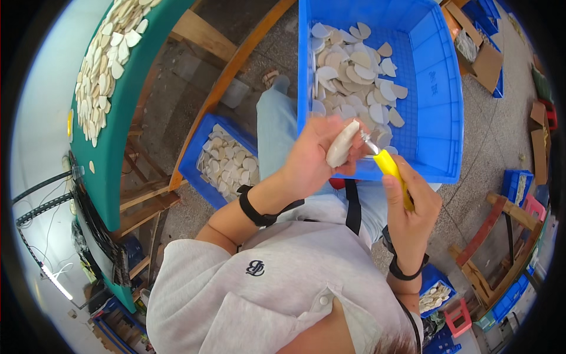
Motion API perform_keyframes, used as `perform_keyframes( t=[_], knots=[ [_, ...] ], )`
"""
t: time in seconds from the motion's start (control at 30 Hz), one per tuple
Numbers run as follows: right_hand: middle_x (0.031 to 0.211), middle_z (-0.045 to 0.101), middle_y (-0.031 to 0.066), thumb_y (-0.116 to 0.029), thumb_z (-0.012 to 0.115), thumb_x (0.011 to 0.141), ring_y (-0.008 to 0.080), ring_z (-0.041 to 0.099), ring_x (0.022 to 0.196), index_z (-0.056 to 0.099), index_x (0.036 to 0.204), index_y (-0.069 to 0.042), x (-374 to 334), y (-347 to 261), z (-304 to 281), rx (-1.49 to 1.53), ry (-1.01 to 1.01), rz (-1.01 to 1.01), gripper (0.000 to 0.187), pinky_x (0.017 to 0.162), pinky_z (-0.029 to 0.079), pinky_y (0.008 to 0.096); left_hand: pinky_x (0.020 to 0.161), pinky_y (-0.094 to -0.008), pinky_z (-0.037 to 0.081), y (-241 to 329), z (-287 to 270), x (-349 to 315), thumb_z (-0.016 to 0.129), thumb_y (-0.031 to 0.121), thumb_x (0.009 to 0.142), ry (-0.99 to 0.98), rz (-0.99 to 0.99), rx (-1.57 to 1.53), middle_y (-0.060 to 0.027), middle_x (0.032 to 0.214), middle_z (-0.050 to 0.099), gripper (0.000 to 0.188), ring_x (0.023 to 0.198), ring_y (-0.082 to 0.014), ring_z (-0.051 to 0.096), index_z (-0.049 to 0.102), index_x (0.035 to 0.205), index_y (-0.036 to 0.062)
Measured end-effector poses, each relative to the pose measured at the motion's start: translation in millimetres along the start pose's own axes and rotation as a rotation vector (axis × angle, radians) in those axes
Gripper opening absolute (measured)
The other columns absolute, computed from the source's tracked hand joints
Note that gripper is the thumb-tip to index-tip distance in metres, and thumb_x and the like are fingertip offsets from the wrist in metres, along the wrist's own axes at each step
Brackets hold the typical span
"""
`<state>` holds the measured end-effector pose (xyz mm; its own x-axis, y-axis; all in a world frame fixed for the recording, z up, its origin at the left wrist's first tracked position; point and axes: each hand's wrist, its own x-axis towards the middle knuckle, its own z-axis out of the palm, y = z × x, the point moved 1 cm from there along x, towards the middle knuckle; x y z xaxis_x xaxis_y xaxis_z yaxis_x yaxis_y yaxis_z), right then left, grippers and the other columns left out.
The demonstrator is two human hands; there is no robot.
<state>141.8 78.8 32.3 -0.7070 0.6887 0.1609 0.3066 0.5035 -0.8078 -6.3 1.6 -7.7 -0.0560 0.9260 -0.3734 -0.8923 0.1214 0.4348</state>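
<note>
My left hand (309,150) grips a smooth off-white piece (342,146), long and rounded, tilted upward between thumb and fingers; some of those fingers are blurred. In my right hand (417,206) is a yellow-handled tool (390,167) with a short metal end. That end points at the piece and reaches its upper side; whether it touches is too blurred to tell. Both hands are above the near edge of a large blue crate (433,82). Inside it lie many flat, half-round cream and white pieces (354,71), heaped toward the left.
A smaller blue crate (190,152) of similar pieces stands on the floor to the left. Further left, a green-topped table (127,88) bears a long pile of pale pieces (106,65). An open cardboard box (489,62) is at the far right, wooden stools (480,265) lower right.
</note>
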Motion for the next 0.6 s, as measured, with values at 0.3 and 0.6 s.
perform_keyframes(
  t=[0.3, 0.6],
  knots=[
    [0.057, 0.046, 0.0025, -0.019, 0.070, 0.073, 0.0159, 0.044, 0.043, 0.064, 0.103, -0.007, -1.1, -1.2, -0.8, -0.267, -0.054, -0.171, 0.032, 0.040, 0.033, 0.0287, 0.070, -0.0201, 0.031, -0.4, 4.3, -9.5, 0.054, 0.027, 0.083, 0.098, 0.232, 0.722, 0.0006, 0.088, 0.037, 0.023, 0.079, -0.0065, 0.035, 0.042, 0.093, 0.0101],
    [0.057, 0.043, 0.0012, -0.023, 0.071, 0.073, 0.0151, 0.043, 0.042, 0.064, 0.103, -0.009, -1.4, 1.0, 1.5, -0.411, -0.014, -0.252, 0.034, 0.040, 0.032, 0.0281, 0.065, -0.0188, 0.030, -4.5, -3.5, -7.6, 0.049, 0.029, 0.090, 0.081, 0.306, 0.782, 0.0028, 0.084, 0.035, 0.021, 0.075, -0.0048, 0.033, 0.041, 0.092, 0.0098]
  ],
)
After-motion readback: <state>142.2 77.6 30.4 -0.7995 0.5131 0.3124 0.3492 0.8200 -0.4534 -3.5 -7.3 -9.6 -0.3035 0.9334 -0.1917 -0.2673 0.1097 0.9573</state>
